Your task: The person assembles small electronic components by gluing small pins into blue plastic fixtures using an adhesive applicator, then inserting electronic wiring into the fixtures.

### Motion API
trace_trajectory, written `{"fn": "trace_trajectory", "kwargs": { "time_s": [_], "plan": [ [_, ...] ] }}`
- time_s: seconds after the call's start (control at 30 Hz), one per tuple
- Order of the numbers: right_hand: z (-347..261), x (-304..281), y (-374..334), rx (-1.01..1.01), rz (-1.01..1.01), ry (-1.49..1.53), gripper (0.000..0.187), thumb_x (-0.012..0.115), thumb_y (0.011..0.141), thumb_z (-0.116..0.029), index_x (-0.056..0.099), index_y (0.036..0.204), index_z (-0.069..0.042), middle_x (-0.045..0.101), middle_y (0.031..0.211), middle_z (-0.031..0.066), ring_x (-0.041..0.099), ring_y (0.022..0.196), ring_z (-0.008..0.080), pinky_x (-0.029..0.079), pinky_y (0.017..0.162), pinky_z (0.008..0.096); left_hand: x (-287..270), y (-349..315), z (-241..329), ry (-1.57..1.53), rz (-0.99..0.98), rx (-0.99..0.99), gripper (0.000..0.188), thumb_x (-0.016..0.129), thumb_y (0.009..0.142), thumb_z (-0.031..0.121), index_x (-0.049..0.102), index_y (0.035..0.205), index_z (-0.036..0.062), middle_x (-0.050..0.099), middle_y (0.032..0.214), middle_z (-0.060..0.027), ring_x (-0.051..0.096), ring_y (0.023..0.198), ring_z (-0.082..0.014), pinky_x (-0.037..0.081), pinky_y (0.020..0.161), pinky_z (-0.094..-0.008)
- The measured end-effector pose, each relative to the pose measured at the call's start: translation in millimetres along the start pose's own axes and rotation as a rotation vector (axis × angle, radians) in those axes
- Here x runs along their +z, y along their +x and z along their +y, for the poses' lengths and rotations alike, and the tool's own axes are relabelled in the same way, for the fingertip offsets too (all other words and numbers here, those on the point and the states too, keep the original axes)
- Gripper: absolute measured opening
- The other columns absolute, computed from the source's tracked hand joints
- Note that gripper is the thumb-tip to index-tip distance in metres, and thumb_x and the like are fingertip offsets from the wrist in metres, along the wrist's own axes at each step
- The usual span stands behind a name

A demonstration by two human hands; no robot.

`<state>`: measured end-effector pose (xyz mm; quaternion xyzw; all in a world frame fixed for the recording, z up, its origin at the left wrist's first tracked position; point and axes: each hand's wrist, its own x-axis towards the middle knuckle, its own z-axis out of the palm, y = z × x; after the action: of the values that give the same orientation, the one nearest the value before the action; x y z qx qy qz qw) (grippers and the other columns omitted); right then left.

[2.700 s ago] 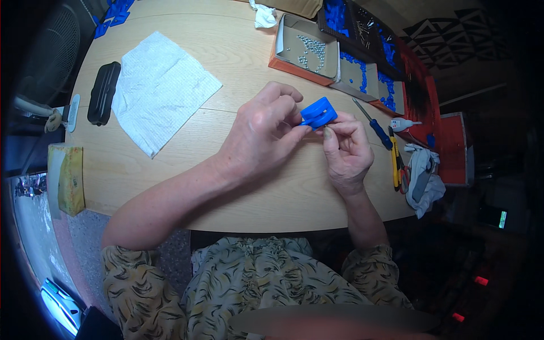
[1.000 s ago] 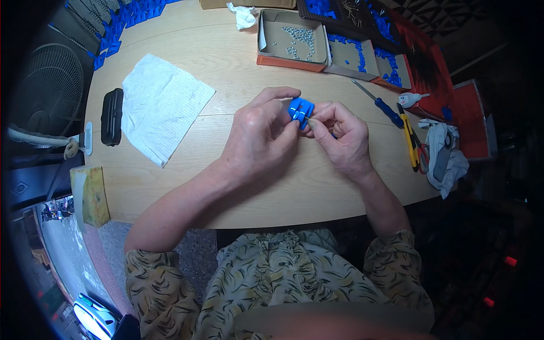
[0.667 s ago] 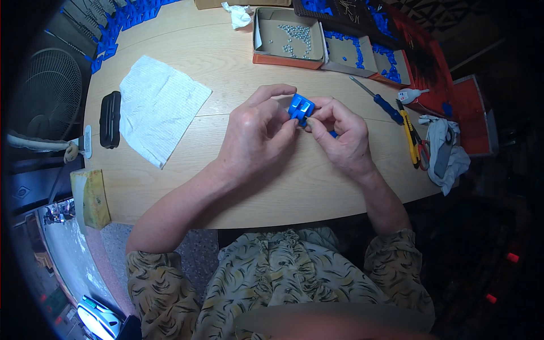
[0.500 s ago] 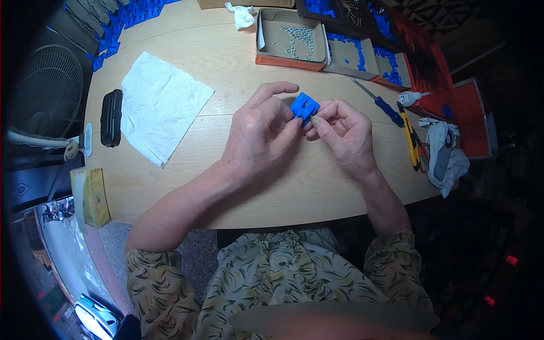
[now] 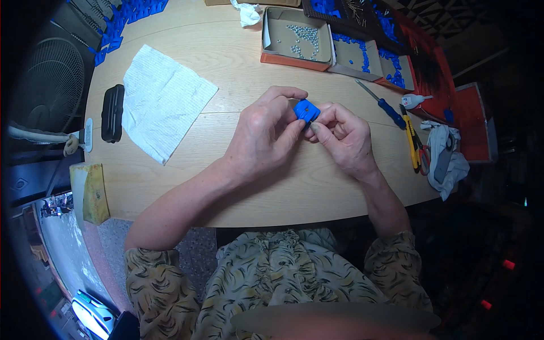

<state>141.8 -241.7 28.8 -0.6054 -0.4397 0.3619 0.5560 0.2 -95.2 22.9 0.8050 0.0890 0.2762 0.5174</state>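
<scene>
A small blue plastic part (image 5: 306, 110) with a hole in its face is held up over the middle of the table. My left hand (image 5: 262, 129) grips it from the left, thumb at the lower edge and index finger curled above. At its lower right edge my right hand (image 5: 347, 135) is closed in a pinch. Something thin and dark seems to show by the right fingertips, too small to name. The fingers hide much of the part's sides.
A white cloth (image 5: 164, 102) and a black case (image 5: 113, 113) lie left. Far right of centre stand a box of small metal balls (image 5: 277, 48) and trays of blue pieces (image 5: 362, 71). A screwdriver (image 5: 388, 110), yellow cutter (image 5: 412, 141), glue bottle (image 5: 413, 101) and rag (image 5: 442, 158) lie right.
The blue part has tilted between my fingers, so its face looks shorter. Both hands keep their grip almost in place. The whole view has shifted slightly.
</scene>
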Motion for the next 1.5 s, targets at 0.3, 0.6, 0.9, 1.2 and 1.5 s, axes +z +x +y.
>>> {"fn": "trace_trajectory", "kwargs": {
  "time_s": [0.3, 0.6, 0.9, 1.2, 1.5],
  "plan": [
    [4.9, 1.9, -0.3, 0.039, 0.104, 0.129, 0.008, 0.057, 0.098, -0.002, 0.056, 0.102, 0.005, 0.062, 0.093, 0.0082, 0.066, 0.084, 0.0109, 0.057, 0.076, 0.0246, -0.5, -1.0, 4.4, -0.141, -0.022, -0.229, 0.013, 0.068, 0.089, 0.002, 0.059, 0.082, -0.0036, 0.061, 0.123, -0.0195, 0.066, 0.087, -0.0119, 0.055, 0.071, -0.0264],
    [-2.7, 4.4, 0.7, 0.056, 0.164, 0.137, 0.008, 0.059, 0.097, -0.003, 0.059, 0.099, 0.005, 0.065, 0.089, 0.0089, 0.066, 0.08, 0.0107, 0.057, 0.072, 0.0233, 1.6, -2.2, -4.1, -0.399, 0.041, -0.419, 0.012, 0.071, 0.088, 0.004, 0.066, 0.087, -0.0064, 0.07, 0.104, -0.0104, 0.057, 0.069, -0.0038, 0.05, 0.063, -0.0223],
    [2.3, -0.8, 0.8, -0.044, 0.149, 0.058, 0.01, 0.062, 0.097, -0.006, 0.061, 0.1, 0.004, 0.067, 0.087, 0.0073, 0.067, 0.079, 0.0101, 0.057, 0.07, 0.0222, -1.7, 0.2, -0.3, -0.325, -0.066, -0.52, 0.013, 0.071, 0.092, 0.011, 0.066, 0.089, -0.0014, 0.067, 0.096, -0.0043, 0.058, 0.07, -0.0039, 0.048, 0.061, -0.0202],
    [-9.0, -2.2, -1.7, 0.001, 0.096, -0.005, 0.017, 0.062, 0.097, -0.007, 0.062, 0.109, 0.005, 0.068, 0.091, 0.0087, 0.067, 0.083, 0.0114, 0.056, 0.07, 0.0222, -5.0, 1.7, -1.4, -0.357, 0.007, -0.487, 0.018, 0.074, 0.088, 0.012, 0.069, 0.089, -0.0051, 0.068, 0.075, -0.0056, 0.059, 0.067, -0.0062, 0.049, 0.061, -0.0227],
    [-4.9, -6.1, 1.9, 0.077, 0.118, 0.147, 0.019, 0.062, 0.096, -0.004, 0.062, 0.111, 0.007, 0.068, 0.096, 0.0105, 0.068, 0.084, 0.0123, 0.057, 0.072, 0.0232, -7.1, 2.5, -2.7, -0.37, -0.007, -0.498, 0.018, 0.074, 0.088, 0.013, 0.069, 0.089, -0.0044, 0.068, 0.075, -0.006, 0.06, 0.067, -0.0069, 0.049, 0.06, -0.0225]
  ]
}}
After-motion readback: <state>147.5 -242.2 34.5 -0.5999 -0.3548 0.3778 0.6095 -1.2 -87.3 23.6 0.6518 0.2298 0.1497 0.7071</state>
